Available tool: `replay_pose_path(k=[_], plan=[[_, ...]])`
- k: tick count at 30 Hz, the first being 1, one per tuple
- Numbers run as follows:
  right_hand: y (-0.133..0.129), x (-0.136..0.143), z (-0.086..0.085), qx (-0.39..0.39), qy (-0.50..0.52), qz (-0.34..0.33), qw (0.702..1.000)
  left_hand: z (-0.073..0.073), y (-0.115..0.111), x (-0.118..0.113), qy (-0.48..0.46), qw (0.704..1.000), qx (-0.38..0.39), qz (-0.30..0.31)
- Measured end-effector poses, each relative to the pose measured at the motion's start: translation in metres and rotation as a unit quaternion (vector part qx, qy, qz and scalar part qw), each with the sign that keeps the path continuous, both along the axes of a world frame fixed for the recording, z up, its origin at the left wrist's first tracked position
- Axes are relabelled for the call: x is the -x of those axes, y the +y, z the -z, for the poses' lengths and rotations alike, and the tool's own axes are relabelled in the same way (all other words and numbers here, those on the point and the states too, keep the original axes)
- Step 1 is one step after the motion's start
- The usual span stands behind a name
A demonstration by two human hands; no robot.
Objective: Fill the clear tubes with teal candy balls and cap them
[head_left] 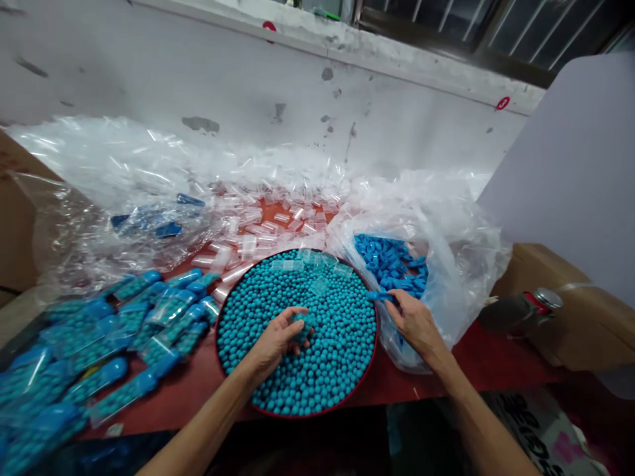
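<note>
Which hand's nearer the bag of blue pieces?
Right. The right hand is at the bag, pinching a blue piece; the left hand is farther left, over the beads.

A stained white wall (238, 79) rises behind the red table (193, 380) — topped by a worn ledge (397, 59) and dark, barred window (446, 16) — with a pale panel (570, 172) at right.

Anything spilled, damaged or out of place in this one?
The white wall behind the table looks damaged: dark patches break its surface. A few clear plastic pieces lie, perhaps stray, on the turquoise beads in the round tray, while most are strewn behind it. No spilled beads stand out.
</note>
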State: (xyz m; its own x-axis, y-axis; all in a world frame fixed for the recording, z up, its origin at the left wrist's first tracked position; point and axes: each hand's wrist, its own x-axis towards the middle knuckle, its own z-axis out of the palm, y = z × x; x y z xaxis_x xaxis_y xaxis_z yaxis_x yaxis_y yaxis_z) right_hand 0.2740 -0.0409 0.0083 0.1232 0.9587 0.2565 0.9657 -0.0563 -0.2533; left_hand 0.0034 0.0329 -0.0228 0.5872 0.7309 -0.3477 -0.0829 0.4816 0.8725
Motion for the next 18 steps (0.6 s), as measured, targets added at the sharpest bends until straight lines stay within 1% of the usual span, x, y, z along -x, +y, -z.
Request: replay_pose_path(k=[2,4,6,8,10,11,13,15,16,18], plan=[[0.007,0.013,-0.005,0.027,0.080,-0.082,0.993,-0.001,-0.001,-0.002,0.008,1.000,-0.005,-0.001],[0.022,0.029,-0.001,0.052,0.119,-0.153,0.980,-0.001,-0.002,-0.004,0.010,1.000,-0.011,-0.003],[0.040,0.042,0.008,0.068,0.129,-0.195,0.970,0.000,-0.003,-0.004,0.008,1.000,-0.014,-0.007],[0.054,0.049,0.019,0.084,0.141,-0.218,0.962,0.000,-0.004,-0.003,0.003,1.000,-0.015,-0.013],[0.062,0.047,0.026,0.095,0.166,-0.215,0.958,0.001,-0.005,-0.002,0.000,1.000,-0.014,-0.016],[0.062,0.042,0.026,0.093,0.179,-0.204,0.958,0.001,-0.005,-0.001,-0.001,1.000,-0.014,-0.015],[0.059,0.030,0.021,0.065,0.188,-0.166,0.966,0.000,-0.005,-0.001,-0.003,1.000,-0.015,-0.014],[0.051,0.021,0.013,0.021,0.163,-0.126,0.978,0.000,-0.005,-0.001,-0.005,1.000,-0.015,-0.010],[0.047,0.019,0.010,0.007,0.138,-0.117,0.984,-0.001,-0.004,-0.001,-0.005,1.000,-0.016,-0.007],[0.040,0.025,0.006,0.013,0.068,-0.124,0.990,-0.001,-0.004,-0.002,-0.002,1.000,-0.019,0.001]])
